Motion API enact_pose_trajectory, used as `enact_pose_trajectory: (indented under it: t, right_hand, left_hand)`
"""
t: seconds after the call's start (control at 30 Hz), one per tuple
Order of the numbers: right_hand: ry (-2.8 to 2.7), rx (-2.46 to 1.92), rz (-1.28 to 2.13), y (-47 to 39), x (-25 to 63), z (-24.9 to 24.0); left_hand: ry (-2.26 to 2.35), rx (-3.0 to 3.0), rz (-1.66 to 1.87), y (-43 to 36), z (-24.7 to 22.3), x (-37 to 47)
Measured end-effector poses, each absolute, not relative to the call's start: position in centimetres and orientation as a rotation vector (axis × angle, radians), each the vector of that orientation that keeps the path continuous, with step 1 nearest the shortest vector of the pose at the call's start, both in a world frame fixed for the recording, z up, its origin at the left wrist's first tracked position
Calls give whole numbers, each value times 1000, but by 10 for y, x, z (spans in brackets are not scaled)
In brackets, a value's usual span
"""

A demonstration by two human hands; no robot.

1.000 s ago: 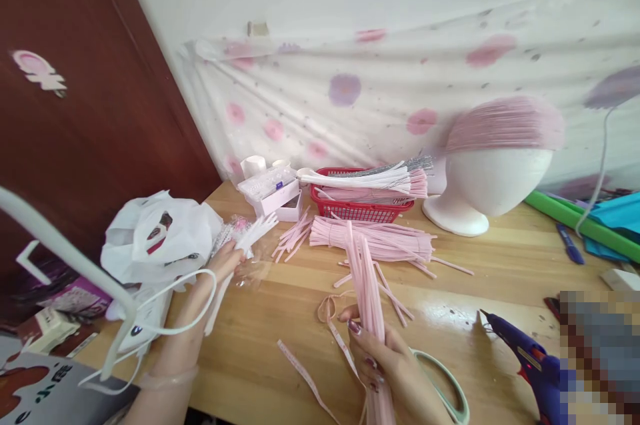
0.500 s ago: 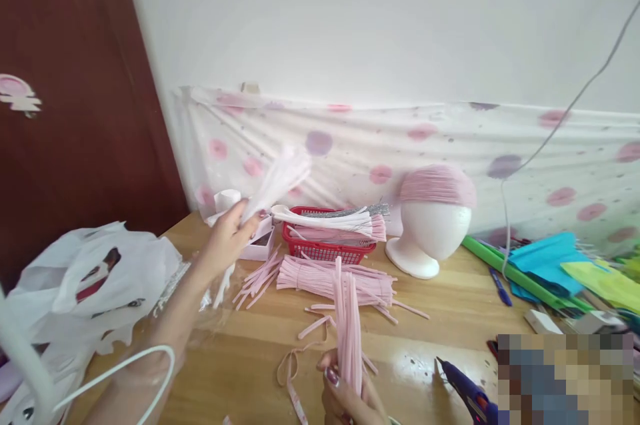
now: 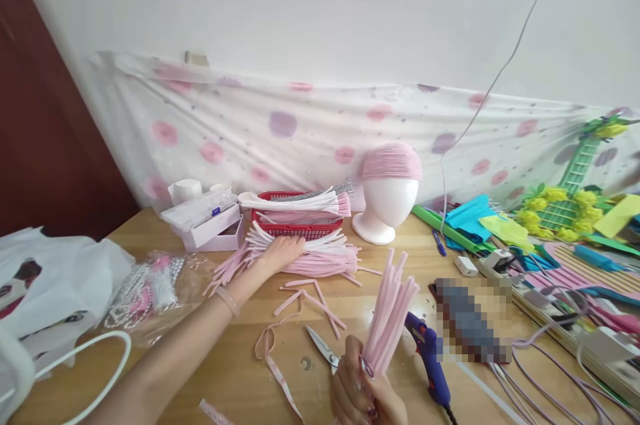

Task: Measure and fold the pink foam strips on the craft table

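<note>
Right hand [image 3: 364, 385] snug around pink stems [image 3: 391, 318], left hand [image 3: 284, 253] (openness hard to tell) palm-down on white stems [image 3: 257, 239].

A single view is recorded, taken from a head-worn camera set above the near side of the table [image 3: 240, 351]. The lens is directed forward and downward, across the red basket [image 3: 297, 230], towards the wall [image 3: 320, 11] behind it. The basket is framed near mid-picture, at moderate range. The right hand [image 3: 365, 388] is seen much closer, on the lens side of the basket and to its right. Coverage is wide: a dark red panel [image 3: 35, 111] is included well left of the basket, and a power strip [image 3: 575, 345] well right.
</note>
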State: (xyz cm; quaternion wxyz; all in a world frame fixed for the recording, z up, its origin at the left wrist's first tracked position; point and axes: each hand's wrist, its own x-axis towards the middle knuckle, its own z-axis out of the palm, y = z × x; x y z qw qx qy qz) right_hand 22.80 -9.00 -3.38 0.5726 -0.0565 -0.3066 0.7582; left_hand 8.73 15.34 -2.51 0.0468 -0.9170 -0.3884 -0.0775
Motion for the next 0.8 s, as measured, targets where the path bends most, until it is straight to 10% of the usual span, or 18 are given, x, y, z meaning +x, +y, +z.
enact_pose_trajectory:
  t: [0.5, 0.8]
  right_hand:
    - [-695, -146, 1795, -75, 213, -34]
    - [-692, -265, 1802, -81, 209, -27]
  left_hand:
    - [-1146, -2448, -697, 173, 74, 8]
    - [-1321, -2690, -478, 203, 32, 55]
